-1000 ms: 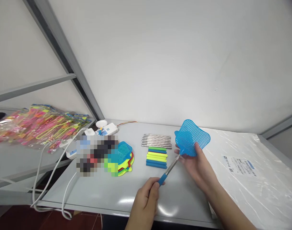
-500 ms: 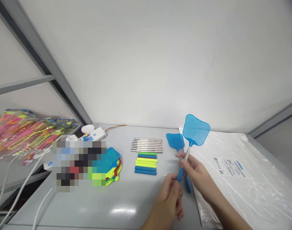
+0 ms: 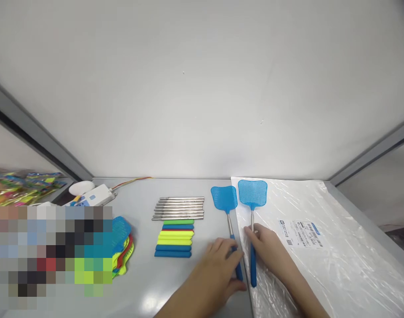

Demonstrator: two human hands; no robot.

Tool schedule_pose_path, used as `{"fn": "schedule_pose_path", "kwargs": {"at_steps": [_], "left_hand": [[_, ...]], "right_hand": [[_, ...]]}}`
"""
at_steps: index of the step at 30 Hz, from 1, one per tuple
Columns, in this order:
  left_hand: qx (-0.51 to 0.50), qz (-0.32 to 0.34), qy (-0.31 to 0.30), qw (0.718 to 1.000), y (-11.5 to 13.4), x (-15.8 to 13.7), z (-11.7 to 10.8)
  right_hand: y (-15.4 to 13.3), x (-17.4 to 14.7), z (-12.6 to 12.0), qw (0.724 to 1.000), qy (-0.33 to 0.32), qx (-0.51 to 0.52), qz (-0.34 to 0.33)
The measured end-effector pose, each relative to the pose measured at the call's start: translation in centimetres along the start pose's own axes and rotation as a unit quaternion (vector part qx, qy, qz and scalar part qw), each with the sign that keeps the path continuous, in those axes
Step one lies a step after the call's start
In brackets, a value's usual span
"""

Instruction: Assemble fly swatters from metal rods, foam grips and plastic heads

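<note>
In the head view, two blue swatters lie side by side, both with the mesh head to the far side and the handle to the near side. The left swatter (image 3: 224,197) is on the counter (image 3: 175,282), and the right swatter (image 3: 253,193) is just beside it, over the left border of a flat package (image 3: 324,274) in clear film. The left hand (image 3: 213,271) is above the handle of the left swatter; its fingers are spread and the thumb stands apart, so no firm hold is to be seen, and I cannot tell if the skin touches the handle. The right hand (image 3: 266,247) is at the right swatter, one digit crossing where metal shaft meets blue handle; I cannot tell how closely its other fingers are bent around it.

To the left of the swatters are metal rods (image 3: 178,208) in a row, and on their near side coloured tubes (image 3: 174,238). Farther left, a pile of mesh heads (image 3: 120,229) is partly hidden by a blurred patch.

In my judgement, the step in hand is the placing of the two swatters in parallel. The next move calls for a light touch on the handles, without pushing the heads out of line
</note>
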State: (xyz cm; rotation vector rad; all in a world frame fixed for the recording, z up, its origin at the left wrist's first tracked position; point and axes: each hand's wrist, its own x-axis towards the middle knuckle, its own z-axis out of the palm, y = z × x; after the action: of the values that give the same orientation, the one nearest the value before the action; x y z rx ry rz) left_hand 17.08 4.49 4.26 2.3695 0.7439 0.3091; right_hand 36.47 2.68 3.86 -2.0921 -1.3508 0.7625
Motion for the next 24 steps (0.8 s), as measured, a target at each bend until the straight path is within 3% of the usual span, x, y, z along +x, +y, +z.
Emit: {"fn": "schedule_pose_path", "kwargs": {"at_steps": [6,11,24], "left_hand": [[0.067,0.025,-0.008,0.997,-1.6,0.7,0.5],[0.056,0.039,0.022,0.997,-2.1,0.5,1.1],[0.033,0.069,0.070,0.995,-2.8,-0.4,1.6]], "right_hand": [[0.2,-1.1,0.6,0.999,-0.009,-0.005,0.033],[1.2,-3.5,1.7,1.000,-0.016,-0.009,-0.003],[0.0,-4.7,4.2,0.986,0.015,-0.164,0.008]]}}
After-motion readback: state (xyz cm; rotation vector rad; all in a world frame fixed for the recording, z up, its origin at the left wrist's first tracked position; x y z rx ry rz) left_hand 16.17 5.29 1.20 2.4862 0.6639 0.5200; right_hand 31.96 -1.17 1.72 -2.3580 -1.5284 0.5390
